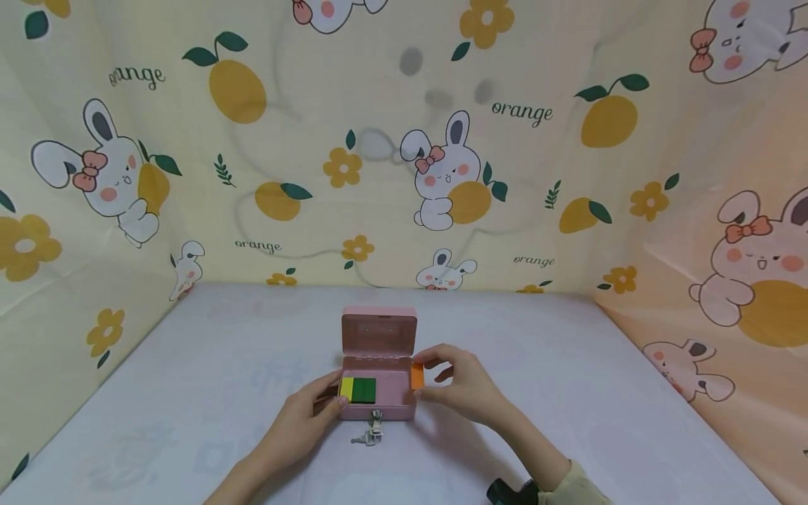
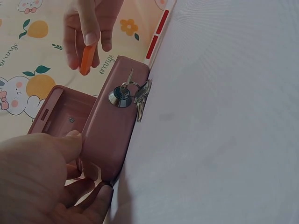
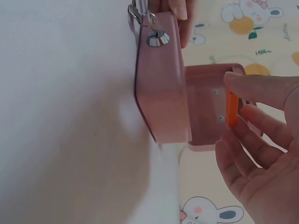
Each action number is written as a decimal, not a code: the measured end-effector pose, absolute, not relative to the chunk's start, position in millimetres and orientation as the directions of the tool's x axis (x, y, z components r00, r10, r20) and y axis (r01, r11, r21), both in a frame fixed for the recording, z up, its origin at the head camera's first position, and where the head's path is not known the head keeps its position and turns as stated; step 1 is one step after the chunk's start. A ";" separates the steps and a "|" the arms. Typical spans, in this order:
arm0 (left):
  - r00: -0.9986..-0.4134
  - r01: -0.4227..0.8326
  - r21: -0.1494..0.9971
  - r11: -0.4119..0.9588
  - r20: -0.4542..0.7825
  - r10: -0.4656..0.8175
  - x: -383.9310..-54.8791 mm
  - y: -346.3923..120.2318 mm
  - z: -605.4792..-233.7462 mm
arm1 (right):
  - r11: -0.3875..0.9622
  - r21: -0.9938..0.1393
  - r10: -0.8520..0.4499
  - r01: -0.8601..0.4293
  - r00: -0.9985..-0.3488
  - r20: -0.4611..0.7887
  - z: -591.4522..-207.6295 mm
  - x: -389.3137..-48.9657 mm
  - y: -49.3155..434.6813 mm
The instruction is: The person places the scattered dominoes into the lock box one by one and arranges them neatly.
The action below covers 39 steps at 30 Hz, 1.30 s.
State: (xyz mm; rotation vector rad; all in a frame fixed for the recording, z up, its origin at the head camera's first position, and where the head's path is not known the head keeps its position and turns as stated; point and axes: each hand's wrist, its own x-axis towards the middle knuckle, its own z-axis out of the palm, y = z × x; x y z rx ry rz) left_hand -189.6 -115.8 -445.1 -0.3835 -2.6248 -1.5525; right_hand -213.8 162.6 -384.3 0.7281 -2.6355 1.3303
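Observation:
A small pink cash box (image 1: 394,412) stands on the table with its lid (image 1: 379,333) raised. Its front lock (image 2: 120,96) has a key in it, and more keys (image 1: 368,438) hang from the ring. My left hand (image 1: 306,415) grips the box's left side, thumb on the rim. Inside, at the left, lie a yellow block (image 1: 346,389) and green blocks (image 1: 364,391) side by side. Between thumb and fingers my right hand (image 1: 466,384) pinches a flat orange block (image 3: 232,108) above the box's right edge. The right wrist view shows it upright in front of the open lid.
A white tabletop (image 1: 252,337) surrounds the box. Printed cloth (image 1: 379,84) with rabbits and oranges hangs behind and at both sides. A black object (image 1: 511,492) sits at the right wrist, by the light sleeve (image 1: 574,487).

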 end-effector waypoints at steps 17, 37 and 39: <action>-0.965 0.253 0.851 0.460 0.190 0.179 -188.6 -115.8 -444.0 | 0.475 -0.752 -0.411 -0.458 -0.870 0.271 -395.6 -221.4 142.0; -0.967 0.249 0.845 0.474 0.187 0.175 -190.4 -116.6 -446.8 | 0.497 -0.771 -0.414 -0.397 -0.890 0.191 -409.2 -229.5 124.1; -0.965 0.255 0.845 0.469 0.193 0.176 -190.2 -116.4 -446.6 | 0.489 -0.779 -0.415 -0.392 -0.890 0.187 -408.4 -230.4 123.2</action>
